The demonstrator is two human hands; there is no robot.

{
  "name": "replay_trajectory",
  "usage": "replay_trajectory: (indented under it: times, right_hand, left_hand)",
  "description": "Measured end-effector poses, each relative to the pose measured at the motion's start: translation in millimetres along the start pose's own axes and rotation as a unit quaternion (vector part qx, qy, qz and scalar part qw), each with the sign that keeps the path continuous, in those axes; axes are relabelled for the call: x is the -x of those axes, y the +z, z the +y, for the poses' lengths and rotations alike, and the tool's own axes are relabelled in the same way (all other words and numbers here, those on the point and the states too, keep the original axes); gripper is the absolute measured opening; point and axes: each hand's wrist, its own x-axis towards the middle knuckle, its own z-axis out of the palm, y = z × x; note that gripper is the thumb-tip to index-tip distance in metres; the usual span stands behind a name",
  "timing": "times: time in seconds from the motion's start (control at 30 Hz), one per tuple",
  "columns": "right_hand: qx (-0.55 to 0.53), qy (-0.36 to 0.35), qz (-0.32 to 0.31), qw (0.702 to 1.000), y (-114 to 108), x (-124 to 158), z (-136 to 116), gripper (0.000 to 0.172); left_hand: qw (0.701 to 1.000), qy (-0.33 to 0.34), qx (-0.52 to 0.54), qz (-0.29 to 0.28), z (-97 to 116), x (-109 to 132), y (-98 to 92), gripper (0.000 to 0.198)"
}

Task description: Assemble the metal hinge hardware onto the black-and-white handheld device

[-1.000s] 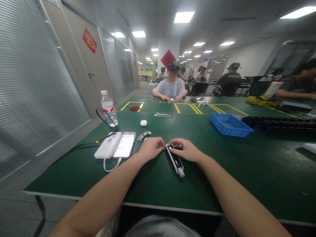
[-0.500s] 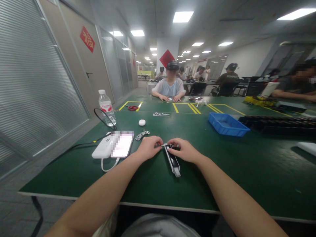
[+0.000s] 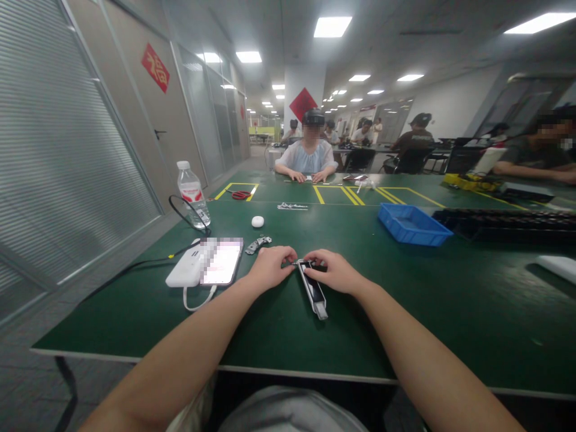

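Note:
On the green table lies a long, narrow white-and-black device (image 3: 318, 295) with a pale grey tip pointing towards me. My right hand (image 3: 335, 270) is closed around its far end, thumb across the black face. At the left side of that far end, my left hand (image 3: 273, 265) pinches a small, thin piece that looks metallic; its kind is too small to tell. Fingers partly hide the device's far end. Just beyond my left hand rests a grey patterned curved piece (image 3: 258, 245).
To the left are a phone (image 3: 227, 270) cabled to a white power bank (image 3: 183, 270), and a water bottle (image 3: 192, 195). A small white case (image 3: 257, 221), thin strips (image 3: 292, 207) and red-handled scissors (image 3: 241, 195) lie farther back. A blue tray (image 3: 414, 228) stands right; a person (image 3: 306, 156) sits opposite.
The view has shifted very slightly. Both hands keep nearly the same position at the device's far end, with no clear change in grip.

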Motion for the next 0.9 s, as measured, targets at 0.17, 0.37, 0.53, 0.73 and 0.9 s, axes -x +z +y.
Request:
replay_trajectory:
  times: [0.17,0.37,0.53,0.73,0.9]
  right_hand:
    - [0.014,0.002,-0.005,1.000,-0.6,-0.6,-0.4,0.027]
    - [0.015,0.004,-0.004,1.000,-0.1,-0.7,0.3,0.026]
    - [0.014,0.003,-0.002,1.000,0.1,-0.2,-0.6,0.025]
    - [0.014,0.009,-0.004,1.000,-0.4,-0.4,-2.9,0.027]
    - [0.013,0.004,-0.004,1.000,-0.6,-0.3,-2.5,0.026]
  left_hand:
    - [1.000,-0.005,0.003,-0.009,1.6,0.4,-3.3,0.012]
    - [1.000,-0.008,-0.005,-0.008,3.0,0.1,-4.6,0.011]
    - [1.000,-0.010,-0.012,-0.005,5.0,-0.6,-1.3,0.010]
    - [1.000,-0.020,-0.006,0.007,9.3,-0.2,0.0,0.010]
    - [1.000,-0.022,-0.022,0.006,9.5,0.5,-1.3,0.013]
